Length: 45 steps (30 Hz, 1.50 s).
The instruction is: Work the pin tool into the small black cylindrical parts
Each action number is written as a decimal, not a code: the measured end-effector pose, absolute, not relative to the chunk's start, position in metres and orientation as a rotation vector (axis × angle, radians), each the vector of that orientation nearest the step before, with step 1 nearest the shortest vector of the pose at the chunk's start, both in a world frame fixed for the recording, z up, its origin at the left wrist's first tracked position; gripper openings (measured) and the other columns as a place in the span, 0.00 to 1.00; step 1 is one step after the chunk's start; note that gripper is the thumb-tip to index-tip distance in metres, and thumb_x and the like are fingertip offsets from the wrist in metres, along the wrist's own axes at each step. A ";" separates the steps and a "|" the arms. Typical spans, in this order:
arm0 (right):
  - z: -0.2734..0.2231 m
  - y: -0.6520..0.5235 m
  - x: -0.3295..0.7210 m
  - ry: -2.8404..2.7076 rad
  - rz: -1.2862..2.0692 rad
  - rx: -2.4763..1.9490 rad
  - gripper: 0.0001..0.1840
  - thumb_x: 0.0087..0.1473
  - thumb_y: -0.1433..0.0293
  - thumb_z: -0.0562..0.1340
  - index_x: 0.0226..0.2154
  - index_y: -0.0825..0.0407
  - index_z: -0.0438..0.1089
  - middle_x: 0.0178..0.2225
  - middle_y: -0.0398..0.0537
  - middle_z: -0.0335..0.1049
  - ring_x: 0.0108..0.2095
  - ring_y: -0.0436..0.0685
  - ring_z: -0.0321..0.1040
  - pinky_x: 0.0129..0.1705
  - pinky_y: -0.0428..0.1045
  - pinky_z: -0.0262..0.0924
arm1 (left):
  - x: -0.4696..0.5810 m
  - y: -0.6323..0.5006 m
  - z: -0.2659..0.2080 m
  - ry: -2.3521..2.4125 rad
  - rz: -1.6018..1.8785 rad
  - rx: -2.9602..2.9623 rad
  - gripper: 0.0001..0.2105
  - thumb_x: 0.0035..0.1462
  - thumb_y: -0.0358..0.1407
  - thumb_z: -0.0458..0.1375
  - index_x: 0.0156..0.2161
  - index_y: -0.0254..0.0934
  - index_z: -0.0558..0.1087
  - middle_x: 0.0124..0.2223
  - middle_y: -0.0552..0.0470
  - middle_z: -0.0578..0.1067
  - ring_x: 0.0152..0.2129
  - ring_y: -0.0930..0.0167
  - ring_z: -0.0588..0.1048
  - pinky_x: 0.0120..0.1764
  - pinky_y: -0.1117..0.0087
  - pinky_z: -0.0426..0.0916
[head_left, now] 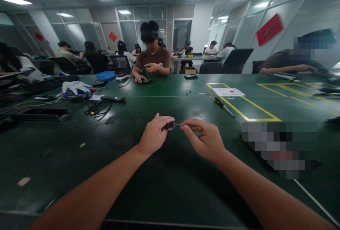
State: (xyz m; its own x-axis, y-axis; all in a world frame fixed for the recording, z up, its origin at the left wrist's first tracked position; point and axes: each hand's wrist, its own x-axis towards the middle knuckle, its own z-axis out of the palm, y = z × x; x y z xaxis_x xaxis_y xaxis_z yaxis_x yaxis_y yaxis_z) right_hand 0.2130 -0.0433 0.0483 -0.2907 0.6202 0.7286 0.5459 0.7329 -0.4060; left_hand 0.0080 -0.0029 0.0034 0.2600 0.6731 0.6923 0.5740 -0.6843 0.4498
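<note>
My left hand (pixel 156 132) is closed around a small dark cylindrical part (pixel 170 126), whose round silver-rimmed end faces me. Most of the part is hidden behind my fingers. In my right hand (pixel 205 138) is a thin-shafted tool that looks like a small screwdriver (pixel 196 128), with a brownish handle mostly covered by my fingers. Its thin metal shaft points left and reaches the rim of the part; whether the tip touches it I cannot tell. Both hands are just above the green table (pixel 170 180).
A yellow-and-black screwdriver (pixel 224 106) lies by a paper sheet (pixel 228 92) and yellow tape (pixel 262 119). At left are white-blue gloves (pixel 75 89), black cables (pixel 98 109) and a blue basket (pixel 105 75). A blurred-out object (pixel 278 148) lies at right. A co-worker (pixel 152 58) sits opposite.
</note>
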 end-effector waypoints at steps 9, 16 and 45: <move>0.052 -0.047 0.210 -2.015 0.016 -0.885 0.06 0.63 0.70 0.61 0.38 0.52 0.75 0.31 0.46 0.79 0.29 0.53 0.76 0.35 0.47 0.66 | 0.005 -0.005 0.005 1.116 1.304 2.623 0.18 0.61 0.21 0.56 0.52 0.38 0.76 0.53 0.48 0.81 0.51 0.67 0.78 0.67 0.48 0.59; 0.051 -0.042 0.212 -1.963 0.272 -1.040 0.10 0.64 0.67 0.60 0.33 0.51 0.75 0.26 0.43 0.79 0.28 0.53 0.77 0.32 0.47 0.64 | 0.004 0.001 0.006 1.131 1.295 2.668 0.18 0.60 0.20 0.55 0.52 0.38 0.77 0.53 0.48 0.80 0.51 0.68 0.78 0.66 0.50 0.61; 0.047 -0.044 0.208 -2.035 0.277 -0.957 0.09 0.63 0.68 0.61 0.40 0.50 0.78 0.34 0.46 0.81 0.32 0.54 0.78 0.37 0.48 0.69 | 0.002 -0.003 0.013 1.245 1.453 2.494 0.15 0.56 0.20 0.59 0.44 0.39 0.78 0.46 0.49 0.81 0.47 0.65 0.78 0.54 0.58 0.73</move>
